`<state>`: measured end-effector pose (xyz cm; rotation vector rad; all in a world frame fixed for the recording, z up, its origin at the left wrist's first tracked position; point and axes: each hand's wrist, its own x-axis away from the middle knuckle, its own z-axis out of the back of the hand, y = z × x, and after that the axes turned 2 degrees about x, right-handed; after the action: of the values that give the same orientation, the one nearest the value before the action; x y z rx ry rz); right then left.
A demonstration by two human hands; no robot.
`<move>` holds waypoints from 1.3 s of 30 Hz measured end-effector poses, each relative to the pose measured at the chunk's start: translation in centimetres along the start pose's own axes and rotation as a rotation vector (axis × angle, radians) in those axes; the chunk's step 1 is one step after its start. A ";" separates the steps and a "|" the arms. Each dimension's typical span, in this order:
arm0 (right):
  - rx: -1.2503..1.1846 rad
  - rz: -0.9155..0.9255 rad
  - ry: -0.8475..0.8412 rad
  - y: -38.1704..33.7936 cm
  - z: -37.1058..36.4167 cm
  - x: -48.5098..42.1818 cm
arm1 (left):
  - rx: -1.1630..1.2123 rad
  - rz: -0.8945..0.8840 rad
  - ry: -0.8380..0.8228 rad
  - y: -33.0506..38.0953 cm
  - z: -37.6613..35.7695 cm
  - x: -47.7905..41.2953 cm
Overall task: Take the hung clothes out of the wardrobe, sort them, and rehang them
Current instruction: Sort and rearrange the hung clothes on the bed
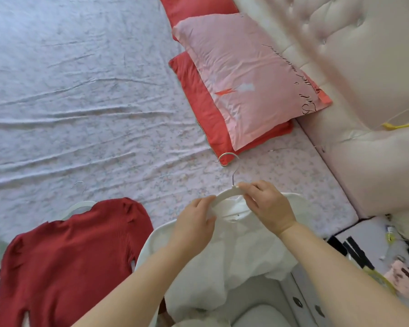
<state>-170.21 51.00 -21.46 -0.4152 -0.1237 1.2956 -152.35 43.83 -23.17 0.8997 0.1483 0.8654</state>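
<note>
Above the bed, our left hand and right hand each clasp the white hanger; tilting it could let the loose white top slide off

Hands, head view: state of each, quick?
Left hand: closed on the white hanger, at its left end.
Right hand: pinching the same hanger near its hook.

single head-worn view, wide-angle, looking forward and down, close over bed (no second view).
</note>
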 end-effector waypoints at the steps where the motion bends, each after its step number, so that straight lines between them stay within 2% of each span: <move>1: -0.005 0.023 -0.020 0.5 -0.7 -1.3 | -0.006 0.024 0.008 -0.3 0.1 -1.0; 10: -0.060 0.081 -0.210 4.6 -9.3 -11.0 | -0.059 0.185 0.106 -5.1 -0.3 -9.4; 14: 0.013 -0.108 -0.398 5.8 -14.2 -13.9 | -0.098 0.302 0.109 -7.8 -0.9 -10.5; 19: 0.034 -0.133 -0.548 5.3 -16.9 -12.3 | -0.130 0.384 0.076 -9.4 -1.8 -10.0; 24: 0.025 -0.114 -0.637 4.5 -15.9 -7.3 | -0.211 0.434 0.043 -9.6 -1.4 -8.4; 30: -0.013 -0.033 -0.677 0.3 -13.1 -4.6 | -0.227 0.475 0.094 -8.4 1.5 -4.5; 34: -0.027 0.075 -0.672 -4.4 -11.5 -4.5 | -0.287 0.507 0.162 -8.1 4.5 0.4; 39: -0.006 0.253 -0.691 -11.5 -10.7 -4.3 | -0.313 0.637 0.307 -9.6 8.5 8.8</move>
<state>-157.53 42.01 -26.49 0.0318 -0.6720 1.6464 -136.96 41.76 -22.83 0.5110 -0.0162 1.5725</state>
